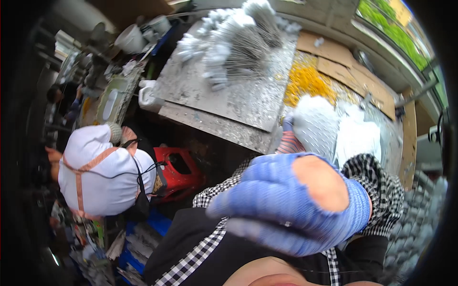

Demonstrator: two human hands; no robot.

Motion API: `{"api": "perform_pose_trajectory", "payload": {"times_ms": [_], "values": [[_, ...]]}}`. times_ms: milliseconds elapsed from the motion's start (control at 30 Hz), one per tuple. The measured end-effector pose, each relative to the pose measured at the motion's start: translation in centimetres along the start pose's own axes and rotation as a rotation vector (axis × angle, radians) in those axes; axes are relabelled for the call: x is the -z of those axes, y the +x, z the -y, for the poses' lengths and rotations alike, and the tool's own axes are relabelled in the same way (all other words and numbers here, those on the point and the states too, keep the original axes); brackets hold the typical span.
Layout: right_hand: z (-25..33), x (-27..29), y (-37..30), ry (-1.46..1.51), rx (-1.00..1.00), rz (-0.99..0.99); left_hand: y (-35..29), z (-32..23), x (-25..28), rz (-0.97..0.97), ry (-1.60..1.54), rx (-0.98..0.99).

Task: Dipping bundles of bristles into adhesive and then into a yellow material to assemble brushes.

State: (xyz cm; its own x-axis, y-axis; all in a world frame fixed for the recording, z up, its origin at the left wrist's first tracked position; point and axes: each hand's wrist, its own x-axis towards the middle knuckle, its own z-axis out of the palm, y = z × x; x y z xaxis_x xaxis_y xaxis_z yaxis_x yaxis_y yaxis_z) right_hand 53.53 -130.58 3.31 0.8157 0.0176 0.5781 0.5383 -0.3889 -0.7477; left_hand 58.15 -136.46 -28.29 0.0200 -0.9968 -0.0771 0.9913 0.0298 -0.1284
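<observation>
My right hand (291, 205), in a blue knitted glove with a large hole over the back, is raised close in front of my chest. Its fingers stretch to the left, slightly blurred, and I see nothing held in them. Behind it, at the edge of the worktable (224, 109), my left hand (289, 139) shows only in part, with a striped red and grey cuff and a bit of blue glove. It is beside a pale grey, white-flecked padded piece (316, 124); whether it grips this is hidden. A white cloth-like piece (358, 136) lies to the right.
Thin wire rods with fluffy white heads (243, 45) are heaped on the table. Beyond my left hand lie loose yellow pieces (307, 81) and cardboard sheets (350, 76). At left, a person in white (102, 167) sits by a red plastic stool (179, 176). A white jug (149, 95) stands nearby.
</observation>
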Motion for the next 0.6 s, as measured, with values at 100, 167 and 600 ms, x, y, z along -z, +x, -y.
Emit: {"api": "perform_pose_trajectory", "payload": {"times_ms": [100,167,600], "values": [[0.9,0.6,-0.3,-0.092,-0.240,0.174,-3.4,0.0,-2.8,-0.482,-0.043,-0.021],[1.8,1.1,-2.1,-0.045,-0.359,0.092,-4.9,0.2,-5.6,-0.696,-0.062,0.007],[2.5,1.2,-8.0,0.430,-0.521,0.004,-9.3,-7.2,-2.2,0.300,-0.112,-0.228]]}}
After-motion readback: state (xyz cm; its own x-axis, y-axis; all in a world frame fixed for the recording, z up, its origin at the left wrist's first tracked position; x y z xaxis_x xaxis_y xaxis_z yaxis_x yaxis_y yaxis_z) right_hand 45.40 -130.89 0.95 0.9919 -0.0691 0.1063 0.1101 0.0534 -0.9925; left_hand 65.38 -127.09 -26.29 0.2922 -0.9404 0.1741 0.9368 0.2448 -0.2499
